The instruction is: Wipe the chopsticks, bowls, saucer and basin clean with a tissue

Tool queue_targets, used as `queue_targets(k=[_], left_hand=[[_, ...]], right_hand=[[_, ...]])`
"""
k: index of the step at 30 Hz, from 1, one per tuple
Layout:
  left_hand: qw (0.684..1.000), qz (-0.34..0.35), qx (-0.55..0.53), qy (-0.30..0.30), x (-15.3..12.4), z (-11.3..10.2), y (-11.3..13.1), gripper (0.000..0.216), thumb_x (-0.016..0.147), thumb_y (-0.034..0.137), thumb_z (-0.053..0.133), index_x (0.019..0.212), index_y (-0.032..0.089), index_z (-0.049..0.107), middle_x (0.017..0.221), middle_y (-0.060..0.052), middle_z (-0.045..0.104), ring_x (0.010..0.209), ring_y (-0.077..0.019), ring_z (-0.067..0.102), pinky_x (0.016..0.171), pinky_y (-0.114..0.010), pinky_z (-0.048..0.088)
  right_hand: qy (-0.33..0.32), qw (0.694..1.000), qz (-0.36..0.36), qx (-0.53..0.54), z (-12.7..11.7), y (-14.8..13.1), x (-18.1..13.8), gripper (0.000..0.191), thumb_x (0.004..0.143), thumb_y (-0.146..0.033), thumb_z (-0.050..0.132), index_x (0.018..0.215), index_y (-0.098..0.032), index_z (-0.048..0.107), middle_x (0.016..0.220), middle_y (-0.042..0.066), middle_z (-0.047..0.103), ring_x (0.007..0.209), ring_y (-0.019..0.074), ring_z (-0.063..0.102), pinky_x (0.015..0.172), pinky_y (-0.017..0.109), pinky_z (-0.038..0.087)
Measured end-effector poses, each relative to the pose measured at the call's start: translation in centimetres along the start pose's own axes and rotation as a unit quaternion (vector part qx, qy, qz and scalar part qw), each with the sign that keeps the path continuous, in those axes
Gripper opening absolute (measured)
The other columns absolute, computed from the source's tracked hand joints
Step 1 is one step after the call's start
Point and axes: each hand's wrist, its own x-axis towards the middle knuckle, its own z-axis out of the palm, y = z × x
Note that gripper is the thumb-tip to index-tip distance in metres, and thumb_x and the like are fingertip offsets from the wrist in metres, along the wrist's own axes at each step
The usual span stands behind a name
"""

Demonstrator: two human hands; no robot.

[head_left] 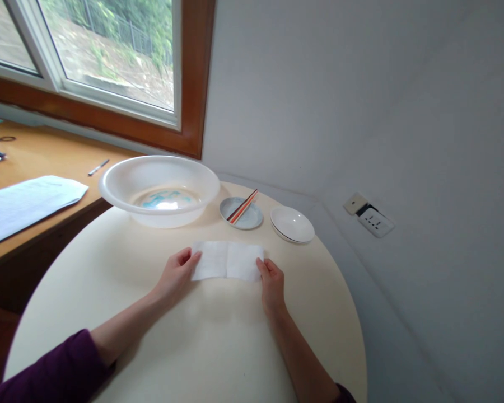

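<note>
A white paper napkin [227,261] with a crease down its middle is stretched between my two hands above the table. My left hand [181,266] pinches its left edge between thumb and fingers. On the opposite side, my right hand [271,281] grips the right edge in the same way. Just beyond the napkin, chopsticks [242,207] in red, white and dark colours lie across a pale small plate [252,221]. To the right of that plate sit stacked white dishes [293,224].
A large translucent plastic basin [163,215] stands at the table's back left. The round cream table [185,352] meets a wooden desk [50,148] holding papers [29,198] and a pen [98,167]. Close by on the right is a wall with a socket [376,222].
</note>
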Motion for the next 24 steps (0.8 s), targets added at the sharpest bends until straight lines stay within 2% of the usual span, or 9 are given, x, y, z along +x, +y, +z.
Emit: queue_targets(k=[4, 11, 18, 21, 24], left_hand=[[1.0, 0.004, 0.011, 0.009, 0.1, -0.1, 0.0, 0.04, 0.056, 0.053, 0.07, 0.062, 0.017, 0.055, 0.056, 0.004, 0.052, 0.053, -0.0108, 0.043, 0.049, -0.021, 0.031], [1.0, 0.012, 0.004, 0.014, 0.4, -0.4, -0.2, 0.042, 0.057, 0.054, 0.07, 0.057, 0.018, 0.048, 0.055, 0.005, 0.049, 0.052, -0.0103, 0.042, 0.048, -0.021, 0.03], [0.999, 0.025, 0.003, 0.028, 0.5, -0.6, -0.1, 0.044, 0.058, 0.052, 0.071, 0.052, 0.017, 0.046, 0.049, 0.008, 0.04, 0.049, -0.0068, 0.034, 0.046, -0.018, 0.025], [0.998, -0.01, -0.043, 0.034, 0.5, -0.7, -0.2, 0.039, 0.057, 0.045, 0.074, 0.054, 0.016, 0.05, 0.051, 0.006, 0.045, 0.049, -0.0068, 0.037, 0.046, -0.018, 0.028], [0.993, -0.048, -0.1, 0.046, 0.9, -0.9, -0.5, 0.032, 0.056, 0.038, 0.076, 0.056, 0.015, 0.053, 0.052, 0.005, 0.048, 0.049, -0.0075, 0.042, 0.047, -0.018, 0.033]], right_hand=[[0.01, 1.0, 0.002, -0.004, -0.2, 0.3, 0.3, 0.041, 0.066, -0.049, 0.063, 0.052, -0.02, 0.036, 0.051, -0.007, 0.028, 0.049, 0.0075, 0.025, 0.045, 0.021, 0.022], [0.008, 0.999, 0.016, 0.027, -0.4, 1.1, 0.5, 0.04, 0.066, -0.047, 0.065, 0.053, -0.02, 0.038, 0.053, -0.008, 0.03, 0.051, 0.0077, 0.028, 0.047, 0.021, 0.025], [0.024, 0.998, 0.026, 0.059, -0.3, 0.7, 0.5, 0.037, 0.064, -0.042, 0.068, 0.053, -0.02, 0.04, 0.051, -0.008, 0.036, 0.051, 0.0081, 0.035, 0.049, 0.021, 0.032], [0.03, 0.992, 0.053, 0.109, 0.0, 0.1, 0.3, 0.035, 0.06, -0.038, 0.07, 0.053, -0.02, 0.04, 0.051, -0.007, 0.042, 0.052, 0.0089, 0.041, 0.051, 0.021, 0.037], [0.029, 0.98, 0.098, 0.17, 0.2, -0.4, 0.2, 0.026, 0.058, -0.034, 0.069, 0.06, -0.02, 0.048, 0.06, -0.003, 0.056, 0.059, 0.0123, 0.052, 0.056, 0.023, 0.044]])
